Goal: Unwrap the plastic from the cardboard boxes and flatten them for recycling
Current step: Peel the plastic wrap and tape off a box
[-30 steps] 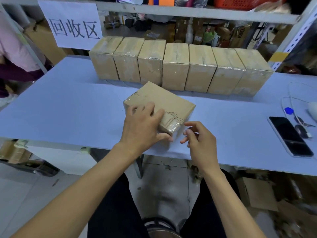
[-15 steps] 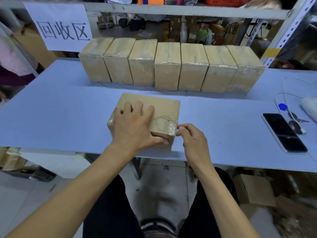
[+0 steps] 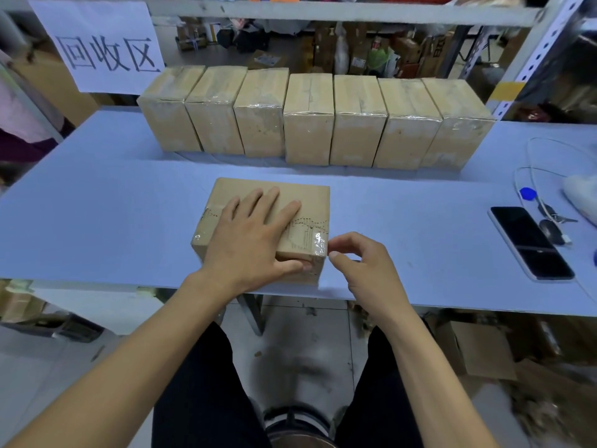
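- Left hand [image 3: 250,236] of mine is lying flat on top of the wrapped cardboard box [image 3: 268,221], fingers straight and spread, thumb hooked over the near face, pressing it down onto the blue table [image 3: 113,215].
- Right hand [image 3: 361,266] is working at the box's near right corner, thumb and forefinger closing on the shiny edge of the plastic wrap [image 3: 318,242]; whether I am actually gripping film yet I cannot tell, since the fingertips are only just meeting the corner.
- Compared with a second ago, the box is sitting square to me near the table's front edge instead of turned at an angle, and my right hand is reaching the corner rather than hovering beside it.
- That tells me I am only beginning the unwrapping of this first box: the film is still covering it, and no flap is open.
- Seven more wrapped boxes [image 3: 310,121] are standing in a row at the back of the table, touching side by side, all still in plastic.
- Off to my right a phone [image 3: 529,242] and some keys [image 3: 554,218] are lying well apart from the box.
- My guess is that the thin film is going to cling and stretch, so a firm pinch will be needed.
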